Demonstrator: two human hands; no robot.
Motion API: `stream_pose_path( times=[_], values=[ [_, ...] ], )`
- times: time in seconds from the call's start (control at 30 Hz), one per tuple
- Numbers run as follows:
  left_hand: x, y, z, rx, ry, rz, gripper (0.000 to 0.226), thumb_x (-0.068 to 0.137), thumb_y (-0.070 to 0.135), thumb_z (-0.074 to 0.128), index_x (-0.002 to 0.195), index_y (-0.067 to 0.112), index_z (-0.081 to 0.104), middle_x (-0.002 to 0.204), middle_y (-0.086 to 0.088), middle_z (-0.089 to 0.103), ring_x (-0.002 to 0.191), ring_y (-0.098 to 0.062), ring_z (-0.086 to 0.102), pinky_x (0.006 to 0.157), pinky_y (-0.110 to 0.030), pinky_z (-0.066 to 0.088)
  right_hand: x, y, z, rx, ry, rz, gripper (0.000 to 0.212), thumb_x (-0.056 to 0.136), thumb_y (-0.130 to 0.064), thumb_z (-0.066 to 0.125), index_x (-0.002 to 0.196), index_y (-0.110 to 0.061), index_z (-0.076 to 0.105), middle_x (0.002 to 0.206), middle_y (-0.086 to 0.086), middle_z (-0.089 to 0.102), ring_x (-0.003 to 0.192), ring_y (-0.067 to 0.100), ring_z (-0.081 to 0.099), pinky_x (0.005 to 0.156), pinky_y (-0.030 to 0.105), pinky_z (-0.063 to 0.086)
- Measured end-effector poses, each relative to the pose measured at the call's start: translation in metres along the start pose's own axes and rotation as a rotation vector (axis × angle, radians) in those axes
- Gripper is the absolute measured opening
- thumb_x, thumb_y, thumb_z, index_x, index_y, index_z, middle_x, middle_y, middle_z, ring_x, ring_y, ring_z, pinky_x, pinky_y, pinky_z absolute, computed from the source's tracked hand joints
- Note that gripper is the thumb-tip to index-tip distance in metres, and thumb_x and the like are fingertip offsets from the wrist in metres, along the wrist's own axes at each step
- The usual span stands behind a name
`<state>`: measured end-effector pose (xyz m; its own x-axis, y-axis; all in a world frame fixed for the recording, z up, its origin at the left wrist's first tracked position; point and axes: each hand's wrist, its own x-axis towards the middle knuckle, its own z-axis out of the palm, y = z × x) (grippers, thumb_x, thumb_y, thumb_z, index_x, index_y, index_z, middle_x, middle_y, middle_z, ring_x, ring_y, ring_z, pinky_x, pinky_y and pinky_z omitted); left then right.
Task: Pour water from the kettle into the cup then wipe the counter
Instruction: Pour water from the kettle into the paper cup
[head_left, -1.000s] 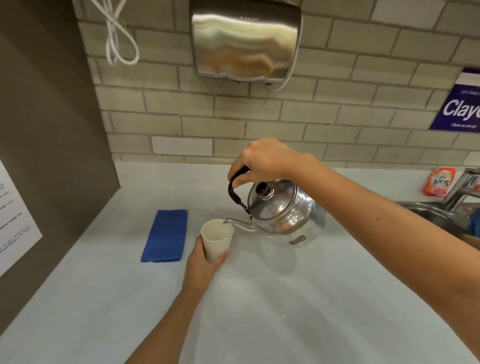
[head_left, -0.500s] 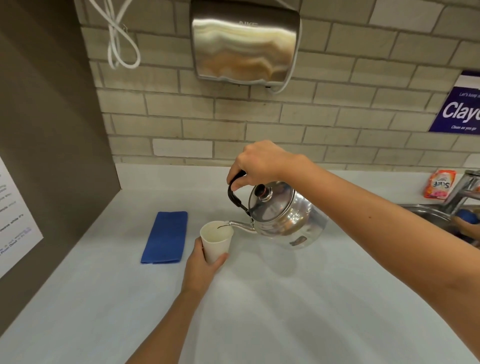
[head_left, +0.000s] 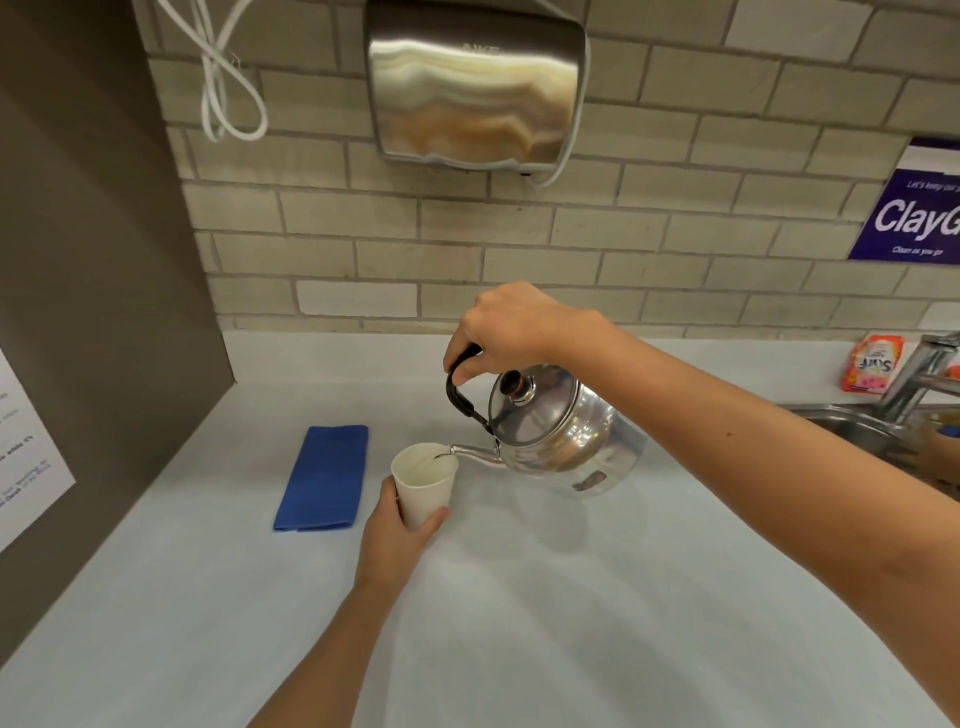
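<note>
A shiny steel kettle (head_left: 561, 439) with a black handle hangs tilted to the left above the pale counter (head_left: 519, 623). My right hand (head_left: 511, 327) grips its handle from above. The spout tip sits over the rim of a white paper cup (head_left: 423, 480), which stands on the counter. My left hand (head_left: 395, 535) wraps around the cup's lower part. A folded blue cloth (head_left: 322, 478) lies flat on the counter just left of the cup. I cannot tell the water level inside the cup.
A dark side panel (head_left: 93, 312) with a paper notice closes off the left. On the tiled wall hangs a steel hand dryer (head_left: 475, 88). At the right edge are a sink (head_left: 857, 428), a tap (head_left: 919, 374) and an orange packet (head_left: 872, 364).
The kettle has tipped a little further, and its spout has come over the cup's rim. The left hand and the cup have stayed in place.
</note>
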<state>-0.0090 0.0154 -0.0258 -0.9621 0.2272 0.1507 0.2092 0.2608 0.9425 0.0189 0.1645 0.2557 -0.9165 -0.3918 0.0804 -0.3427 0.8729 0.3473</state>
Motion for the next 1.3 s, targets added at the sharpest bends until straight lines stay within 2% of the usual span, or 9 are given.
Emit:
stream_pose_path(
  times=[0.33,0.53,0.73,0.93,1.07,1.3],
  values=[
    [-0.0008,0.0006,0.0001,0.005,0.003,0.0,0.07,0.071,0.033,0.077,0.127,0.024,0.038,0.117,0.007,0.051,0.104,-0.017,0.052,0.087,-0.033,0.049,0.0004,-0.0008,0.002,-0.012,0.011,-0.019,0.027,0.083,-0.053,0.056,0.105,-0.039,0.065,0.091,-0.008,0.071,0.072,0.009,0.043,0.046,0.022,0.022],
    [-0.0006,0.0002,0.0004,-0.019,-0.001,0.007,0.063,0.071,0.032,0.078,0.118,0.035,0.037,0.114,0.009,0.053,0.102,-0.016,0.054,0.084,-0.03,0.048,-0.0014,0.0011,0.0031,-0.015,0.008,-0.015,0.027,0.083,-0.053,0.056,0.105,-0.039,0.065,0.09,-0.006,0.071,0.071,0.011,0.043,0.046,0.023,0.023],
    [0.0007,-0.0015,0.0011,-0.006,0.0,-0.004,0.067,0.07,0.034,0.078,0.124,0.03,0.037,0.114,0.011,0.051,0.101,-0.014,0.052,0.083,-0.029,0.047,-0.0022,0.0022,0.0032,-0.009,0.012,-0.021,0.027,0.084,-0.052,0.056,0.105,-0.038,0.065,0.092,-0.005,0.071,0.072,0.011,0.044,0.046,0.022,0.025],
    [-0.0001,-0.0013,0.0007,-0.012,0.001,-0.003,0.063,0.07,0.034,0.078,0.115,0.039,0.034,0.112,0.012,0.051,0.1,-0.014,0.052,0.081,-0.028,0.046,-0.0031,0.0021,0.0042,0.002,0.021,-0.025,0.027,0.084,-0.051,0.056,0.106,-0.038,0.065,0.092,-0.005,0.072,0.073,0.01,0.044,0.047,0.022,0.026],
    [-0.0006,-0.0005,0.0006,-0.024,-0.001,0.007,0.063,0.07,0.033,0.078,0.115,0.04,0.034,0.113,0.013,0.051,0.101,-0.013,0.052,0.082,-0.028,0.046,-0.0025,0.0007,0.0044,-0.003,0.025,-0.027,0.027,0.084,-0.051,0.056,0.105,-0.037,0.066,0.087,-0.005,0.071,0.07,0.011,0.044,0.046,0.022,0.023],
    [-0.0019,0.0005,-0.0001,-0.031,0.004,0.016,0.063,0.07,0.031,0.078,0.116,0.038,0.036,0.111,0.013,0.052,0.1,-0.013,0.053,0.081,-0.026,0.046,-0.0002,0.002,0.0028,-0.011,0.015,-0.039,0.027,0.084,-0.051,0.056,0.106,-0.037,0.065,0.094,-0.007,0.072,0.073,0.009,0.045,0.047,0.022,0.026]
  ],
)
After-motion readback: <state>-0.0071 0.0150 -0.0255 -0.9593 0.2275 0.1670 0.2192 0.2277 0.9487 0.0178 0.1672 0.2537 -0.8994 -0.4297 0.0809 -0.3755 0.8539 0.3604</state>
